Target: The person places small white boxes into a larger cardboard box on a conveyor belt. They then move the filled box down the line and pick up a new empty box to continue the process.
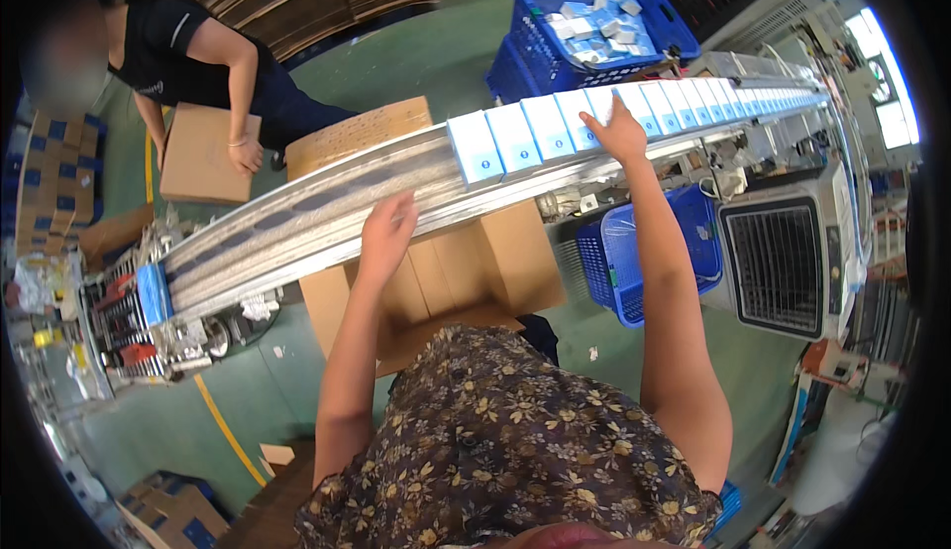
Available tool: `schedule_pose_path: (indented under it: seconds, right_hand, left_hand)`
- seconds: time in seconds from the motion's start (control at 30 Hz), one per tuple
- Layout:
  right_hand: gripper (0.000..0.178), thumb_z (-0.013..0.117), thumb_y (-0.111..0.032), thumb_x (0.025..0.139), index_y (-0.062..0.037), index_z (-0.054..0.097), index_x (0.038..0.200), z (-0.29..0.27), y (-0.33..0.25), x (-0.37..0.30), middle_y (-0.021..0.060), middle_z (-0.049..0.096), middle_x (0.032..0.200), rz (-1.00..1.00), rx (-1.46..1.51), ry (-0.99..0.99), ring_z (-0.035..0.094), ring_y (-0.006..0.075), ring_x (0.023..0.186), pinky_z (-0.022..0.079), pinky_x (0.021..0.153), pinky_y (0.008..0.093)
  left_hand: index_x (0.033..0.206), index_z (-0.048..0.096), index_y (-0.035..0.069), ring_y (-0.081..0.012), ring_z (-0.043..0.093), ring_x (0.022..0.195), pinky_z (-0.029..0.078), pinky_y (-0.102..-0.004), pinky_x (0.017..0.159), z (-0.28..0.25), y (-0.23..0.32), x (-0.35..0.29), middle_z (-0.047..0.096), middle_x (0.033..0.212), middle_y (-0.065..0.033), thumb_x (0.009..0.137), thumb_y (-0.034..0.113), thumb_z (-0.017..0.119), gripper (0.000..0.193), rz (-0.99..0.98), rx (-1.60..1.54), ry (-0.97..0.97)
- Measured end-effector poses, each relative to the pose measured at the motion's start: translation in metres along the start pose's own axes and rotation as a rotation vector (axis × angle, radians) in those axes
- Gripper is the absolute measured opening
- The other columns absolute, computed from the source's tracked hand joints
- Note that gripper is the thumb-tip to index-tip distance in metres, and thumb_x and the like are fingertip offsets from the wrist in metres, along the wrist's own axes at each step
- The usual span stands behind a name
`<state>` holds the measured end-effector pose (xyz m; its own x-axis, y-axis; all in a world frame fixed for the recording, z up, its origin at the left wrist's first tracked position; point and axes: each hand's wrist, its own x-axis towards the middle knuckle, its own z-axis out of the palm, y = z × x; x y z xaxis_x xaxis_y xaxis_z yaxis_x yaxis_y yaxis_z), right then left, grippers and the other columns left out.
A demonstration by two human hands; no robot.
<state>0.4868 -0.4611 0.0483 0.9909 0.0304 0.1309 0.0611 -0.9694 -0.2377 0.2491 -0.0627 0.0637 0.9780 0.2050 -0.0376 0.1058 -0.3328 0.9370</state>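
A row of small white and blue cartons (514,137) stands side by side on the conveyor belt (327,192). My right hand (622,135) reaches over the row, thumb and forefinger apart, touching or just above the carton tops; its other fingers are partly hidden. My left hand (388,234), fingers loosely stretched and slightly blurred, hovers by the near rail of the conveyor, left of the row, with nothing in it. Below it, against the conveyor's near side, is an open cardboard box (451,272) with its flaps spread; the part of its inside that shows is bare cardboard.
Across the belt a co-worker holds a closed cardboard box (210,153). Another cardboard box (359,135) sits along the far rail. A blue crate (535,24) full of small cartons stands beyond; a blue basket (629,262) and a grilled machine (778,262) are at the right.
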Motion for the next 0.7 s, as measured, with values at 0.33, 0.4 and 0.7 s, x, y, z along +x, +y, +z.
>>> schedule_pose_path:
  seconds: [0.33, 0.4, 0.7]
  right_hand:
    - [0.087, 0.074, -0.057, 0.079, -0.0023, 0.045, 0.14, 0.025, -0.167, -0.077, 0.023, 0.062, 0.127, -0.124, 0.557, -0.219, 0.061, 0.0377, 0.115, 0.047, 0.096, 0.0419]
    - [0.086, 0.075, -0.054, 0.079, -0.0021, 0.045, 0.14, 0.005, -0.198, -0.099, 0.0229, 0.062, 0.125, -0.152, 0.594, -0.169, 0.061, 0.0368, 0.115, 0.047, 0.096, 0.0408]
    - [0.078, 0.074, -0.026, 0.085, 0.005, 0.031, 0.143, -0.062, -0.235, -0.282, 0.0232, 0.059, 0.122, -0.149, 0.929, -0.124, 0.061, 0.0341, 0.111, 0.047, 0.094, 0.0411]
  left_hand:
    - [0.117, 0.047, -0.009, -0.0392, 0.068, 0.098, 0.053, -0.0418, 0.085, -0.052, -0.038, 0.039, 0.068, 0.102, -0.0254, 0.068, 0.062, 0.079, 0.092, -0.226, 0.377, 0.232]
    - [0.117, 0.047, -0.008, -0.039, 0.068, 0.097, 0.053, -0.0414, 0.085, -0.084, -0.033, 0.019, 0.069, 0.101, -0.0251, 0.067, 0.061, 0.081, 0.092, -0.245, 0.424, 0.311]
    - [0.132, 0.044, -0.008, -0.0389, 0.056, 0.114, 0.048, -0.0447, 0.093, -0.178, 0.111, -0.184, 0.052, 0.128, -0.0275, 0.068, 0.05, 0.085, 0.096, 0.061, 0.78, 0.392]
